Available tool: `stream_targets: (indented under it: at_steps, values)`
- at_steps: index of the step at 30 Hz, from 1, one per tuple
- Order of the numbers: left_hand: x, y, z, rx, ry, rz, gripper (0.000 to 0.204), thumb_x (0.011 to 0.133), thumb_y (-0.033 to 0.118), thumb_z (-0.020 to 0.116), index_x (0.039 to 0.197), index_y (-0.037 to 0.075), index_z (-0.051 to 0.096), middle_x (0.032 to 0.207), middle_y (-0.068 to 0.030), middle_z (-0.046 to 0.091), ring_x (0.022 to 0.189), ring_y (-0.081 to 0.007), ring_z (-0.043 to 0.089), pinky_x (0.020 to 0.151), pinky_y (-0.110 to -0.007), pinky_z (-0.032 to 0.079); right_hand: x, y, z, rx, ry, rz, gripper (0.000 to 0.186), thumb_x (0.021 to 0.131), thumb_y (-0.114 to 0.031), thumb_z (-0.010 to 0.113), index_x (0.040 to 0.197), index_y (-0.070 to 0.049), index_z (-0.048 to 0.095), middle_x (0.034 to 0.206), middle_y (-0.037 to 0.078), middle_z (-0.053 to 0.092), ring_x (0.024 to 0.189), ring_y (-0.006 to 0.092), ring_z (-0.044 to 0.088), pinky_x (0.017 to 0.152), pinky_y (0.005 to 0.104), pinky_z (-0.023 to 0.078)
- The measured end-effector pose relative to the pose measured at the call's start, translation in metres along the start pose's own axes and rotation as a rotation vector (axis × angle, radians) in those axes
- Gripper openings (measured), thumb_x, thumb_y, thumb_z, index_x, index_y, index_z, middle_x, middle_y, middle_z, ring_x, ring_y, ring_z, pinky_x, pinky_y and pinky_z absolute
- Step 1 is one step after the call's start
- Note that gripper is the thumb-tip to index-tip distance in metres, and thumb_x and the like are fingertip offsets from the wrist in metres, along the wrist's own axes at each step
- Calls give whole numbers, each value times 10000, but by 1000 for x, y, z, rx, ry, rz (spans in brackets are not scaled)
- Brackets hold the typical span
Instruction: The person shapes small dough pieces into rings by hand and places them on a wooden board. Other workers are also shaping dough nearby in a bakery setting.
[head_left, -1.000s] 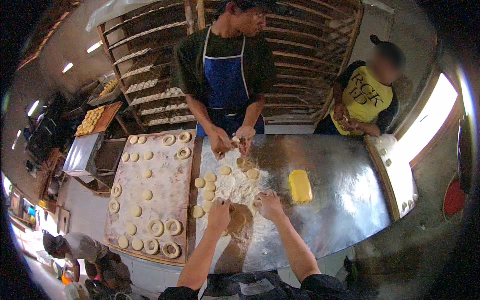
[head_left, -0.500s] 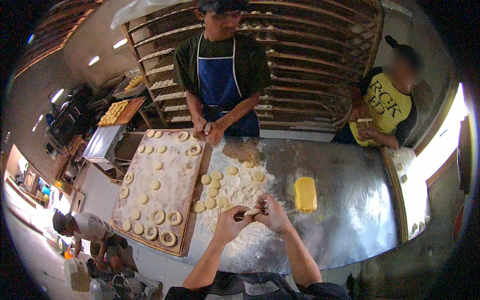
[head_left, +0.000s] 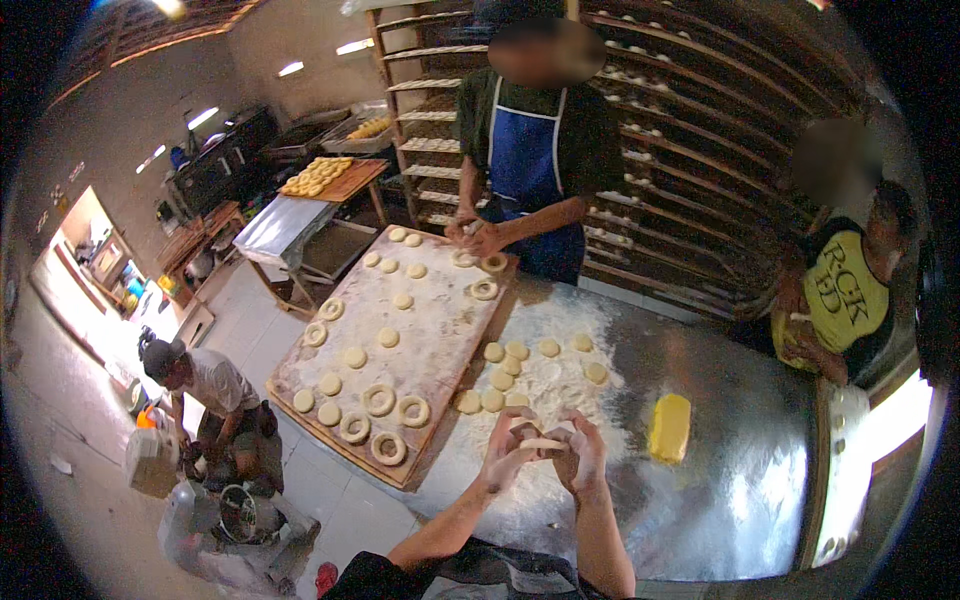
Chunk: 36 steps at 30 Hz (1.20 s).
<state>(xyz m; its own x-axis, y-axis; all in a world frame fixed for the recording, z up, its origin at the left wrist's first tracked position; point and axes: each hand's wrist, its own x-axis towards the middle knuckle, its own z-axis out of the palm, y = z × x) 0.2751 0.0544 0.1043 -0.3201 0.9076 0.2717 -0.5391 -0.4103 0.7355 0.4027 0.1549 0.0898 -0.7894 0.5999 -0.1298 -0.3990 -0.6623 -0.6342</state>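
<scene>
A pale piece of dough [head_left: 541, 443] is stretched between my two hands, above the floured part of the metal table [head_left: 740, 490]. The fingers of my left hand [head_left: 507, 458] curl round its left end, and my right hand [head_left: 580, 458] grips the other end. Part of the dough is hidden by my fingers. Just beyond my hands, several round dough pieces [head_left: 502, 380] lie in the flour. On the left, a floured wooden board [head_left: 440, 310] carries dough rings [head_left: 379, 400] and small dough discs [head_left: 387, 338].
A yellow block [head_left: 669, 428] rests right of my hands. Across the table, an aproned co-worker's hands [head_left: 478, 236] work above the board's far edge. Another person in a yellow shirt [head_left: 845, 285] stands at right. Racks [head_left: 690, 130] fill the back; someone crouches [head_left: 215, 390] at lower left.
My view has swung left, so the table and board sit further right in the picture. My hands still hold the dough, now with fingers raised and more spread round it.
</scene>
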Motion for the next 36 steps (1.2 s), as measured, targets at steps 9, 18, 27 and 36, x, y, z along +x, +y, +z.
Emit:
stream_targets:
  at_steps: [9, 18, 27, 36]
  values:
    - [0, 41, -47, 1335, 198, 68, 437, 1055, 451, 318, 1175, 84, 522, 684, -190, 648, 627, -404, 666, 567, -484, 516, 39, 54, 64, -603, 12, -185, 618, 1017, -574, 392, 1399, -91, 448, 1165, 61, 586, 819, 153, 622, 692, 281, 523]
    - [8, 103, -113, 1210, 220, -15, 272, 1054, 327, 371, 1085, 99, 516, 685, -245, 620, 641, -474, 628, 566, -566, 475, 91, 101, 127, -651, 28, -160, 730, 954, -666, 407, 1413, -98, 396, 983, 49, 633, 665, 135, 606, 551, 236, 473]
    - [40, 129, -162, 1202, 98, -103, 276, 1048, 336, 396, 1109, 96, 518, 643, -247, 611, 628, -481, 621, 581, -578, 482, 137, 129, 143, -781, 183, -327, 680, 958, -615, 486, 1399, -110, 373, 918, 29, 610, 700, 113, 583, 568, 228, 460]
    - [71, 144, -189, 1154, 22, -262, 402, 1031, 448, 396, 1222, 110, 499, 780, -261, 670, 748, -518, 641, 686, -584, 509, 174, 132, 124, -394, -26, -329, 633, 1014, -549, 436, 1430, -71, 418, 1376, 89, 489, 1247, 190, 485, 1020, 333, 423]
